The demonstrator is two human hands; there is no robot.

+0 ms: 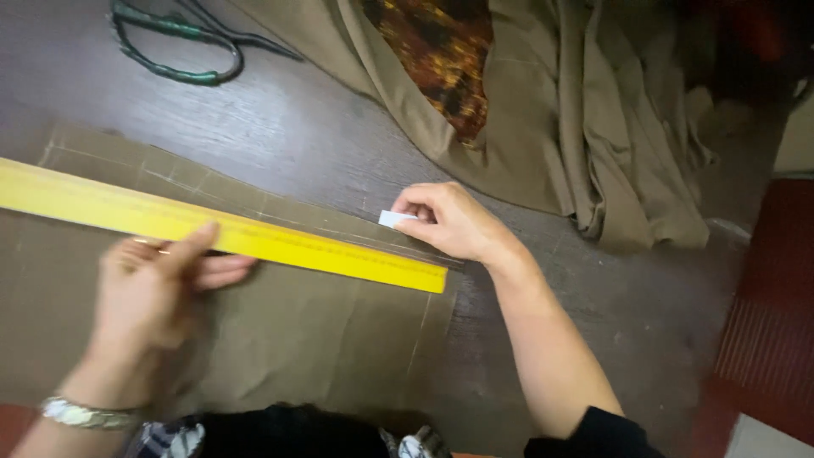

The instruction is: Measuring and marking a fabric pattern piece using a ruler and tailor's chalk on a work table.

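- yellow ruler (229, 231) lies diag across flat khaki cloth (297, 339), running from frame's left edge down to its rt end near cloth's rt edge; far end cut off by frame
- left hand (157, 288) pressed flat on ruler's lower edge, fingers spread over it + onto cloth, not gripping, just pinning it down; metal watch (85, 414) on that wrist
- right hand (445, 222) pinches small white chalk piece (394, 219) betw thumb + fingers, tip at cloth just above ruler's upper edge, near ruler's rt end
- cloth: dull olive-tan, smooth, faint pale chalk lines running along + across it above ruler; rt edge ends just past ruler tip, dark wood table (280, 127) showing beyond
- open room: bare table strip betw cloth's top edge and scissors (182, 42) at top left; more bare table to rt of right forearm
- crowded side: loose heap of same tan fabric (610, 127) bunched top rt, w/ orange-brown patterned piece (437, 51) lying on it, near right hand but apart
- table's rt edge drops to red floor (763, 322)
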